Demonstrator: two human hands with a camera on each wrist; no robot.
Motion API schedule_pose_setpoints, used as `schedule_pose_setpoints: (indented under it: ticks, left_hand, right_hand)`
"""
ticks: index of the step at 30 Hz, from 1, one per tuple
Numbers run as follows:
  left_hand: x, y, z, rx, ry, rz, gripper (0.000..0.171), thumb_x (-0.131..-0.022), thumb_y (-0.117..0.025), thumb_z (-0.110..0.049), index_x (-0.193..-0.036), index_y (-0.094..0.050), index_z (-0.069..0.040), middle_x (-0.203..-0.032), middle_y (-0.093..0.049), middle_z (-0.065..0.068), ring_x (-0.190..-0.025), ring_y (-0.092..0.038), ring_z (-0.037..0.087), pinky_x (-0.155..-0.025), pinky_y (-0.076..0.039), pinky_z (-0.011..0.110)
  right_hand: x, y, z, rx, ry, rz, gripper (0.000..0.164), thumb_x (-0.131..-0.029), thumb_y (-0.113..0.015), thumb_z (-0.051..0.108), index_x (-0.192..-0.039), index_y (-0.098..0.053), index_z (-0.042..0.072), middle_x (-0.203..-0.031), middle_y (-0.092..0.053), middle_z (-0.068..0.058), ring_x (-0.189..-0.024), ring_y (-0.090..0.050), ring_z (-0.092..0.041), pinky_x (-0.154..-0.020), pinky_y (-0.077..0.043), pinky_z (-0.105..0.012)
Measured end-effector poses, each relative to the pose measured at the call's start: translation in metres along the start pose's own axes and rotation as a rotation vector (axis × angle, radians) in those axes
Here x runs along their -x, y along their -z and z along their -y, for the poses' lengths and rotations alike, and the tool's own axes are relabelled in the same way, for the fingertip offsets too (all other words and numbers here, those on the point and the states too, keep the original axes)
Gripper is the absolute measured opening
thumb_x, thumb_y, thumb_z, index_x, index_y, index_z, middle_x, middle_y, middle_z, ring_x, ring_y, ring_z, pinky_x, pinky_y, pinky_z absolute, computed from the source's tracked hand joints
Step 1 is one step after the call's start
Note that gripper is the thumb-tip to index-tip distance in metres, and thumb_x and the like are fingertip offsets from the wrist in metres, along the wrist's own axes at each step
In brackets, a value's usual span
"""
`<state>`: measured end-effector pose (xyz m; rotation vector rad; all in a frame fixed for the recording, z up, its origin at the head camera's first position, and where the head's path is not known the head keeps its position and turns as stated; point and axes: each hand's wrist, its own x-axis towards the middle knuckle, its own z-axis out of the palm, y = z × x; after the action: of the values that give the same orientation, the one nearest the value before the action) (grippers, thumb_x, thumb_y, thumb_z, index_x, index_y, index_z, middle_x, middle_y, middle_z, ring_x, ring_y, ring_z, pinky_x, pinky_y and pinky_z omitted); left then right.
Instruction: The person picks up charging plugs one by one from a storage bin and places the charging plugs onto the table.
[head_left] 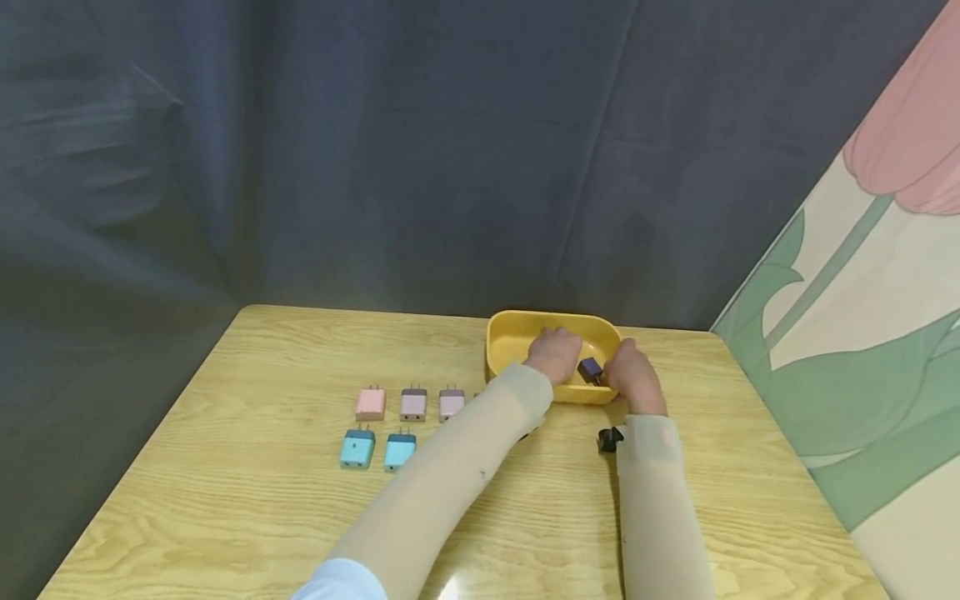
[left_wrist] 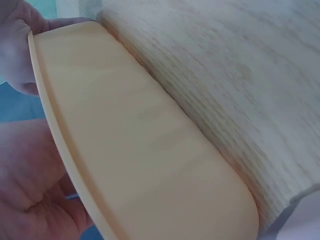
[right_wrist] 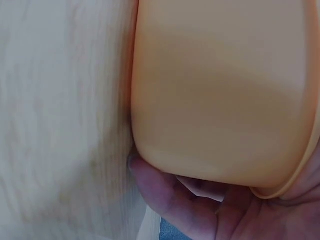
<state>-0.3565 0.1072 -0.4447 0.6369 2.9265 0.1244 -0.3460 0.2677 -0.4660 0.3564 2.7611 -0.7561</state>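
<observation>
A yellow plastic bin (head_left: 504,315) stands toward the back of the table. My left hand (head_left: 553,354) reaches over its near side, fingers bent down inside; in the left wrist view the bin wall (left_wrist: 135,135) partly covers that hand, and whatever its fingertips touch is hidden. At the bin's right end, my right hand (head_left: 633,375) grips the wall, fingers (right_wrist: 165,200) curled against the outside. Between the hands, a dark purple plug charger (head_left: 590,370) lies in the bin, close to the right fingers.
Left of the bin, a row holds a pink charger (head_left: 370,404) and purple chargers (head_left: 413,404), the last partly behind my left sleeve. Two blue chargers (head_left: 357,448) lie nearer. A dark curtain (head_left: 435,167) hangs behind the table (head_left: 225,500); a flower-patterned cloth (head_left: 862,333) is at right.
</observation>
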Motion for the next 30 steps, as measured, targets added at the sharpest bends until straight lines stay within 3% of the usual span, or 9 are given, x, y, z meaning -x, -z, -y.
schedule_pose_setpoints:
  ticks: [5, 10, 14, 17, 20, 24, 28, 30]
  left_hand:
    - [0.0, 0.0, 0.002, 0.011, 0.007, 0.018, 0.027, -0.108, -0.062, -0.011, -0.127, -0.079, -0.022, -0.136, -0.074, 0.001, -0.13, -0.064, 0.026, -0.108, -0.058, 0.037]
    - [0.008, 0.002, 0.005, 0.044, 0.04, 0.031, 0.024, -0.109, -0.062, -0.012, -0.125, -0.078, -0.02, -0.138, -0.067, 0.005, -0.116, -0.063, 0.022, -0.093, -0.058, 0.033]
    - [0.015, 0.007, 0.011, 0.099, 0.044, 0.054, 0.027, -0.109, -0.06, -0.011, -0.129, -0.076, -0.018, -0.145, -0.062, 0.009, -0.12, -0.062, 0.025, -0.094, -0.059, 0.035]
    - [0.002, -0.003, 0.02, 0.123, 0.026, 0.059, 0.024, -0.107, -0.063, -0.007, -0.122, -0.078, -0.018, -0.144, -0.066, 0.007, -0.129, -0.064, 0.026, -0.105, -0.059, 0.037]
    - [-0.029, -0.03, 0.031, 0.164, -0.004, 0.051, 0.02, -0.105, -0.064, -0.005, -0.107, -0.078, -0.018, -0.139, -0.07, 0.004, -0.134, -0.063, 0.025, -0.118, -0.053, 0.041]
    - [-0.066, -0.063, 0.041, 0.196, -0.041, 0.039, 0.027, -0.102, -0.064, -0.006, -0.083, -0.074, -0.021, -0.146, -0.065, 0.006, -0.142, -0.059, 0.03, -0.117, -0.054, 0.041]
    - [-0.071, -0.069, 0.042, 0.2, -0.024, 0.03, 0.027, -0.1, -0.071, -0.009, -0.077, -0.072, -0.024, -0.156, -0.058, 0.006, -0.136, -0.061, 0.031, -0.094, -0.058, 0.034]
    - [-0.059, -0.06, 0.041, 0.216, 0.001, 0.024, 0.018, -0.099, -0.076, -0.01, -0.087, -0.075, -0.023, -0.152, -0.059, 0.006, -0.124, -0.064, 0.026, -0.086, -0.057, 0.034]
  right_hand:
    - [0.001, 0.002, 0.003, 0.005, 0.007, -0.002, 0.059, -0.104, -0.045, 0.006, -0.152, -0.024, -0.019, -0.115, -0.061, -0.033, -0.082, -0.065, -0.031, -0.059, -0.053, -0.029]
    - [0.0, 0.001, 0.003, 0.0, -0.007, 0.009, 0.062, -0.104, -0.045, 0.006, -0.156, -0.021, -0.018, -0.115, -0.061, -0.033, -0.08, -0.065, -0.03, -0.059, -0.054, -0.029]
    - [-0.002, 0.001, 0.002, 0.003, -0.017, 0.006, 0.065, -0.105, -0.044, 0.006, -0.159, -0.016, -0.018, -0.117, -0.061, -0.034, -0.077, -0.066, -0.028, -0.058, -0.055, -0.028]
    - [-0.004, 0.001, 0.001, 0.004, -0.021, 0.004, 0.066, -0.105, -0.043, 0.006, -0.16, -0.014, -0.018, -0.12, -0.06, -0.035, -0.078, -0.066, -0.029, -0.059, -0.055, -0.029]
    - [-0.005, 0.0, 0.0, 0.003, -0.031, 0.009, 0.064, -0.106, -0.043, 0.006, -0.159, -0.016, -0.017, -0.123, -0.059, -0.035, -0.083, -0.066, -0.031, -0.062, -0.055, -0.029]
    - [-0.006, 0.0, -0.001, 0.001, -0.038, 0.016, 0.062, -0.106, -0.043, 0.006, -0.158, -0.018, -0.016, -0.123, -0.058, -0.034, -0.086, -0.065, -0.033, -0.064, -0.054, -0.029]
    - [-0.006, -0.001, -0.002, -0.002, -0.02, 0.009, 0.062, -0.106, -0.044, 0.006, -0.158, -0.019, -0.017, -0.12, -0.059, -0.035, -0.082, -0.066, -0.031, -0.06, -0.055, -0.028]
    - [-0.007, -0.002, -0.002, -0.001, -0.013, 0.004, 0.061, -0.106, -0.044, 0.006, -0.157, -0.02, -0.017, -0.118, -0.06, -0.034, -0.08, -0.066, -0.031, -0.059, -0.054, -0.028]
